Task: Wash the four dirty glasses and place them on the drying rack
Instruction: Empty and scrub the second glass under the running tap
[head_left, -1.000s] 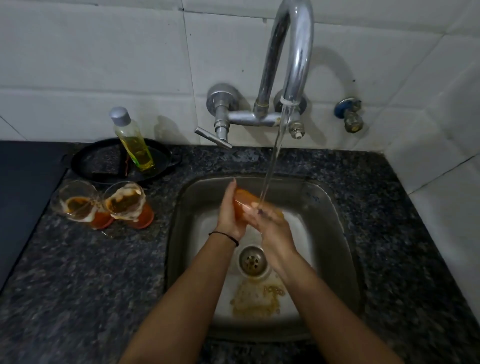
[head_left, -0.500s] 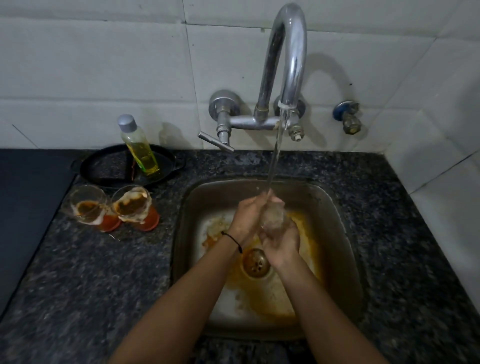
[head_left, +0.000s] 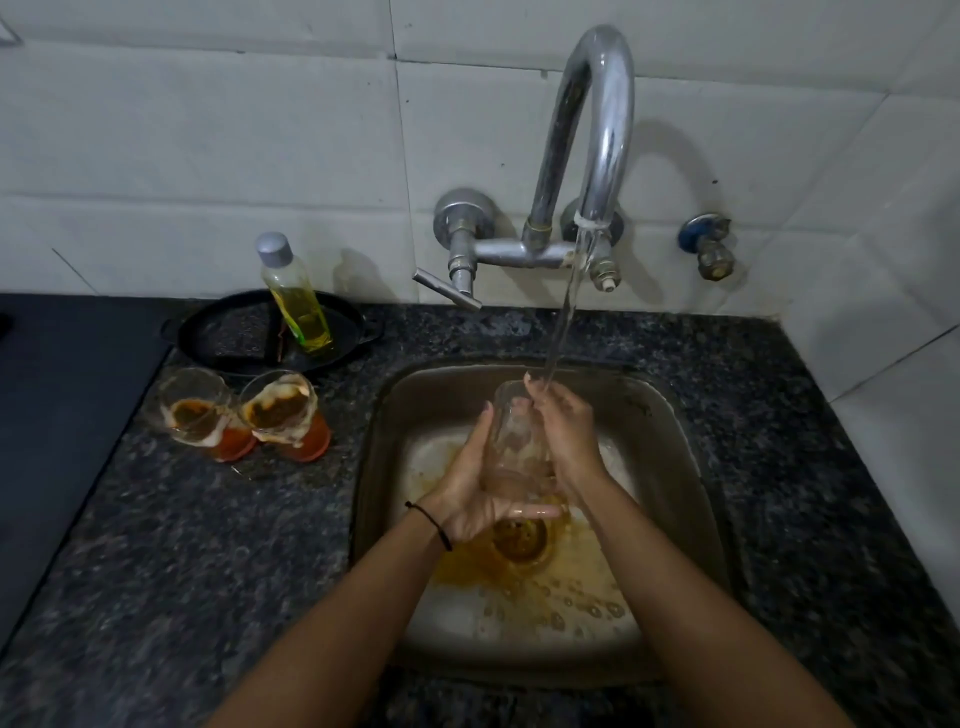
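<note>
Head view, glass in hand: a clear glass (head_left: 511, 431) is held over the sink (head_left: 395, 415), mouth tipped up toward the tap (head_left: 597, 130); the water stream (head_left: 563, 322) falls at its rim.
Head view, left hand: the left hand (head_left: 470, 488) cradles the glass from the left; its fingers lie close together up the wall and the thumb crosses under the base, so it is clamped on the glass.
Head view, right hand: the right hand (head_left: 563, 431) wraps the right side; its fingers curl onto the glass near the rim, with one fingertip at the lip beside the stream.
Head view, sink floor: orange residue (head_left: 467, 566) lies around the drain (head_left: 519, 535).
Head view, waiting glasses: two dirty glasses (head_left: 195, 410) stand touching on the counter (head_left: 156, 545) left of the sink, in front of a soap bottle (head_left: 296, 296); a fourth glass and the drying rack are not in view.
Step in hand: rinsing, by my reading; the glass looks nearly clear.
Doing it well: let the left hand carry the weight while the right rubs rim and inside; turn the glass so water reaches all round; wet glass is likely slippery, so hold it low over the basin and away from the spout.
</note>
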